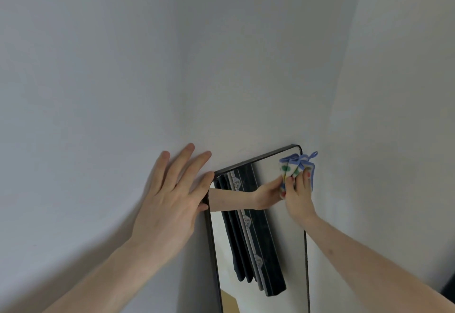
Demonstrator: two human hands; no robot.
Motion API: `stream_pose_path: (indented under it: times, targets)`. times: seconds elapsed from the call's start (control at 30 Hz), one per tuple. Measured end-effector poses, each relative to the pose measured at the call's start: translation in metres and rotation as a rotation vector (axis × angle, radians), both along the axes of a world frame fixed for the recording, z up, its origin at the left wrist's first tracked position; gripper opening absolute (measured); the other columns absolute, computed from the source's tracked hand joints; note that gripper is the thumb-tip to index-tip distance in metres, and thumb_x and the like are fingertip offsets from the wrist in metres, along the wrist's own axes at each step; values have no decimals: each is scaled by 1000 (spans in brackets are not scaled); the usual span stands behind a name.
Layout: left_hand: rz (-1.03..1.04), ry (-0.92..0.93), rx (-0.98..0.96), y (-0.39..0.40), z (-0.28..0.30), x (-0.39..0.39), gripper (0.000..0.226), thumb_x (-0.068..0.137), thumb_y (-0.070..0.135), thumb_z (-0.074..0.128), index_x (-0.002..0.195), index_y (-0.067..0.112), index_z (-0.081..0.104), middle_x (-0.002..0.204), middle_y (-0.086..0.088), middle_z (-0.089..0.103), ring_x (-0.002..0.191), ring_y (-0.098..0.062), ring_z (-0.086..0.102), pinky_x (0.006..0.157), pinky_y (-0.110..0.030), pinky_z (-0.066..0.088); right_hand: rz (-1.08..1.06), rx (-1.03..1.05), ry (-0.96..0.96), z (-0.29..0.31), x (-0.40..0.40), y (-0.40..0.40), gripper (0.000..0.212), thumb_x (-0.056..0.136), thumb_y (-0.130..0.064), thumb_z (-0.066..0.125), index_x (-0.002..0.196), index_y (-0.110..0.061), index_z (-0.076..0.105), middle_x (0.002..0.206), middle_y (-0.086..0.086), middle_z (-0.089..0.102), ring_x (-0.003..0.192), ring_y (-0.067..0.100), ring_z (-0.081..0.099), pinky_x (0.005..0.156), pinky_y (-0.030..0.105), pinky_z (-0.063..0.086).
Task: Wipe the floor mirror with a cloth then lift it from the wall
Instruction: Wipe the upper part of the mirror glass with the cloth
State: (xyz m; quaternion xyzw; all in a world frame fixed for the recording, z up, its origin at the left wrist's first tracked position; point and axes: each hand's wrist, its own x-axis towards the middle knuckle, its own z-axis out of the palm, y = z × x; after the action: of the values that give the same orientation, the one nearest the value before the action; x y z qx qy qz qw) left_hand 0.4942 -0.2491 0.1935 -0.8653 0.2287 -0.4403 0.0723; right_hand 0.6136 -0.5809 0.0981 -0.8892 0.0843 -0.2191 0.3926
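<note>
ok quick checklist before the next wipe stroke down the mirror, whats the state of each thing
1. Cloth gripped: ok, the right hand holds it bunched in curled fingers.
2. Cloth on the glass: ok, it presses near the top right corner of the mirror.
3. Mirror steadied: ok, the left hand lies flat on the wall, its thumb side against the frame's top left corner.
4. Path below clear: ok, only reflections show on the glass under the cloth.
5. Mirror's foot stable on the floor: cannot tell, the bottom is out of view.
6. Glass already clean: cannot tell.
</note>
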Motion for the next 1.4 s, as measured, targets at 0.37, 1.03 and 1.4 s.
stream_pose_path:
  times: [0.37,1.03,1.4]
  targets:
    - [7,13,-10,-1,2,-3,62,73,32,88,128,13,70,160,-11,44,152,-40,31,127,-56,6,39,110,-79,17,-40,56,98,94,-77,22,159,-4,31,170,13,17,158,24,10,129,36,9]
    - [-5,11,-7,2,2,-5,58,76,32,86,129,13,68,160,-11,43,153,-39,28,128,-55,1,298,108,-113,10,-109,137,65,106,-52,25,163,-42,-4,168,-20,-26,147,-11,-30,129,31,-6]
    - [-19,-1,-17,3,0,-2,59,74,32,88,127,14,69,158,-11,45,151,-40,31,126,-56,5,385,-94,-135,-18,-129,128,63,110,-43,27,161,-41,-10,166,-25,-27,153,1,-28,127,30,-7]
